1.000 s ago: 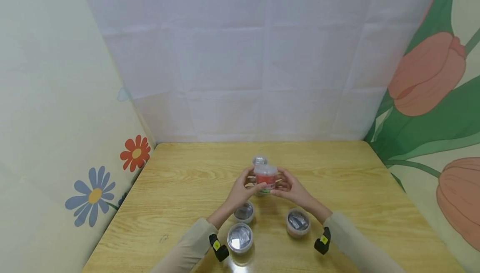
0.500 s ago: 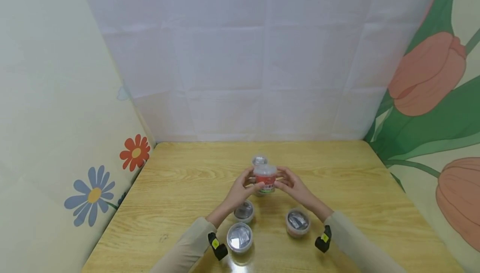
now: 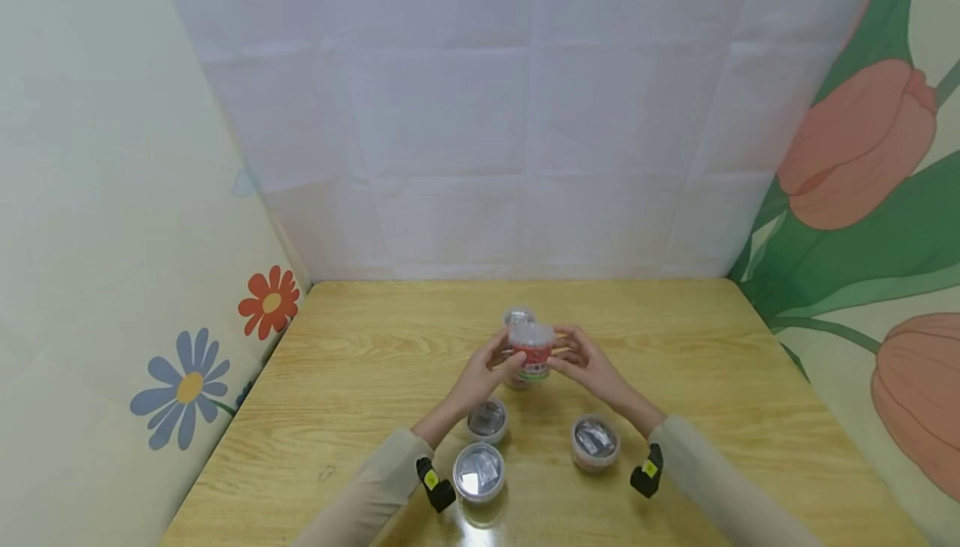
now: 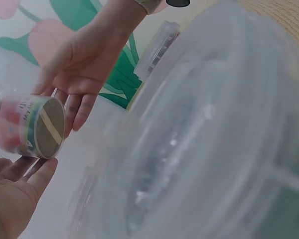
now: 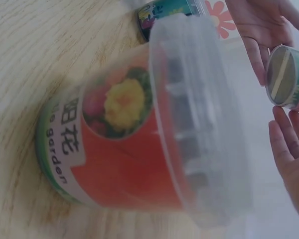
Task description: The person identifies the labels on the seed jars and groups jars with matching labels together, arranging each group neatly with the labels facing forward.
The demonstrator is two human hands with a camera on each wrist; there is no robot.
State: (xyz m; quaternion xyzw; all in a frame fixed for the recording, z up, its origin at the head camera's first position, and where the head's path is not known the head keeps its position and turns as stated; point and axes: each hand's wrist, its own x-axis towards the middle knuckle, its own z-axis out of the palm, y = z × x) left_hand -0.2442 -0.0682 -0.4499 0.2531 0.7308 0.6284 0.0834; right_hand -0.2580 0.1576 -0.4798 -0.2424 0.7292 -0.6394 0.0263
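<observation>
A lidded clear plastic cup (image 3: 533,353) with a red, white and green label is held upright above the table, between both hands. My left hand (image 3: 477,376) holds its left side, thumb in front and fingers behind. On the right side, my right hand (image 3: 597,374) pinches it with thumb and fingertips. The wrist views show the cup's underside (image 4: 50,128), with brown filling and a pale strip. Close to the right wrist camera stands another red-labelled cup (image 5: 124,129) with a flower picture and "garden" lettering. A large blurred lid (image 4: 204,124) fills much of the left wrist view.
Two lidded cups (image 3: 487,420), (image 3: 479,473) stand near the left forearm, and one (image 3: 596,444) by the right wrist. Behind the held cup stand another cup (image 3: 519,316) and one mostly hidden. The wooden table (image 3: 360,372) meets a white sheet (image 3: 450,222) at the back.
The held cup has turned slightly, so more of its white lettering faces me. My right thumb has shifted up a little on its side. The other cups stay in place.
</observation>
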